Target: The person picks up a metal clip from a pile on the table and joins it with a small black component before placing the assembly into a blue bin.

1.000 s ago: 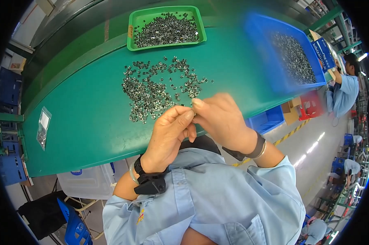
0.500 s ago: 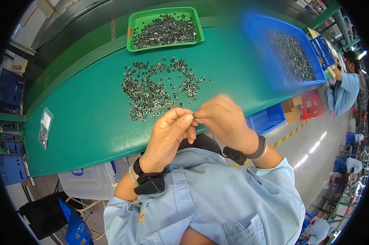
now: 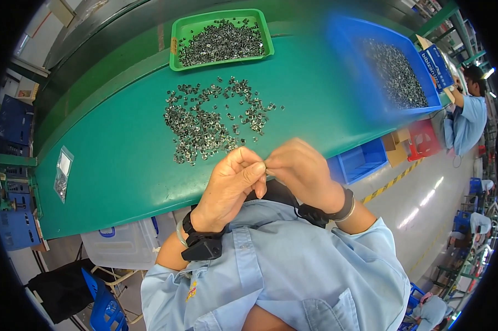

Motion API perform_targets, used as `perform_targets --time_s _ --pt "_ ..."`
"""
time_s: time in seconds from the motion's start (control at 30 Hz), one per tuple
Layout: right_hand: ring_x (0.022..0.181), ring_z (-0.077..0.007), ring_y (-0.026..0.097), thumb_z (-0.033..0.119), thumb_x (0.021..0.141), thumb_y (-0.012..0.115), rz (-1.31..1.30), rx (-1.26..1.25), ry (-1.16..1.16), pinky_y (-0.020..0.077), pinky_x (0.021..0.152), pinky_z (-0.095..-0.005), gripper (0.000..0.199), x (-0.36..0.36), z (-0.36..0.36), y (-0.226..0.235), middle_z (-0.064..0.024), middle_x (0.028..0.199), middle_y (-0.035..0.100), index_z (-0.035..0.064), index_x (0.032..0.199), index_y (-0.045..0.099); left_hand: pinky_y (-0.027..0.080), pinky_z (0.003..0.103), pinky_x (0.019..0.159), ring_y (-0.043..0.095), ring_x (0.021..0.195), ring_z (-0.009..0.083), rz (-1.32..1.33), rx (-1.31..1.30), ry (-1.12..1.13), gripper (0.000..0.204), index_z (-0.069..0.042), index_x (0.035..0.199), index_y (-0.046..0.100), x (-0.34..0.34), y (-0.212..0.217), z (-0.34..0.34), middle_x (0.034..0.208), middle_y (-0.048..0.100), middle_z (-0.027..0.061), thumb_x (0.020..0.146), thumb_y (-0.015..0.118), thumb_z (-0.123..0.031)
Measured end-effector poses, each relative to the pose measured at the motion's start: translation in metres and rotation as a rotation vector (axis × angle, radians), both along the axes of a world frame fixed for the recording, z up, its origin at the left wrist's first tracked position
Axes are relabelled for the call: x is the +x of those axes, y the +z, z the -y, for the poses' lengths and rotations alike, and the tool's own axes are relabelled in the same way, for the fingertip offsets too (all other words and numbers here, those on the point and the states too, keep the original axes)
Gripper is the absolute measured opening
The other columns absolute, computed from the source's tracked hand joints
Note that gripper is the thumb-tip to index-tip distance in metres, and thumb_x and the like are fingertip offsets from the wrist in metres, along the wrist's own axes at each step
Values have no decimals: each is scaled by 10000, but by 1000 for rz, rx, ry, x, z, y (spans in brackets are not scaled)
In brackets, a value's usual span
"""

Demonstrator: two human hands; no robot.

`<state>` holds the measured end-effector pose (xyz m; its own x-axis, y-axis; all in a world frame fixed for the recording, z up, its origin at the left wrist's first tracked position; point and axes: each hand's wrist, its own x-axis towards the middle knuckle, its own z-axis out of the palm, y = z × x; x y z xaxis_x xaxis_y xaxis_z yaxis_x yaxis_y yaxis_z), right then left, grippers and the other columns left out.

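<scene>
My left hand (image 3: 233, 185) and my right hand (image 3: 299, 170) meet at their fingertips, just in front of the table's near edge. Between the pinched fingers is something small, mostly hidden now; its kind does not show. The right hand is a little blurred. Beyond the hands, small black-and-silver metal parts (image 3: 202, 129) lie loose in a spread heap on the green tabletop (image 3: 116, 160). More such parts fill a green tray (image 3: 174, 62) at the far side.
A large blue bin (image 3: 351, 60) of small dark parts stands at the right. A clear plastic bag (image 3: 63, 174) lies at the left. Below the table are a lidded plastic box (image 3: 119, 245) and an empty-looking blue crate (image 3: 362, 160). A co-worker (image 3: 469, 118) is at the far right.
My right hand has come slightly lower and closer against the left fingertips. The small piece that showed between the fingers is now mostly covered.
</scene>
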<state>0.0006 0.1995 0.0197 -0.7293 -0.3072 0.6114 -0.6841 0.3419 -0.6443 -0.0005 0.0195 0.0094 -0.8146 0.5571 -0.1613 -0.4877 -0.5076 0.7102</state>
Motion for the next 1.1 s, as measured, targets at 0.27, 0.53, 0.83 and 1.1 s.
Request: perform_targets --time_s 0.27,0.53,0.83,1.1 --pt "733 -215 583 -50 717 689 56 -31 29 460 630 -298 211 -1 -2 -3 -82 835 614 41 883 595 441 309 546 530 571 153 103 68 31 139 -58 942 499 2 4 -3 744 584 61 926 551 -185" --pt "740 -200 585 -68 737 676 181 -147 86 466 634 -292 208 1 1 -4 -78 841 616 40 887 580 449 295 556 544 580 149 122 274 -65 134 -64 916 503 0 -5 -3 695 575 62 928 554 -187" --pt "752 -203 595 -54 752 671 202 -68 88 469 636 -297 176 -4 5 -3 -76 824 613 44 869 582 428 293 510 534 561 156 27 106 -39 131 -68 933 481 -3 -7 6 724 569 56 927 548 -180" --pt "795 -140 590 67 849 614 411 109 7 486 721 -268 46 -83 7 37 -52 843 623 30 862 590 454 293 538 547 606 152 112 188 106 184 -43 1058 472 -10 -8 12 849 575 92 965 468 -201"
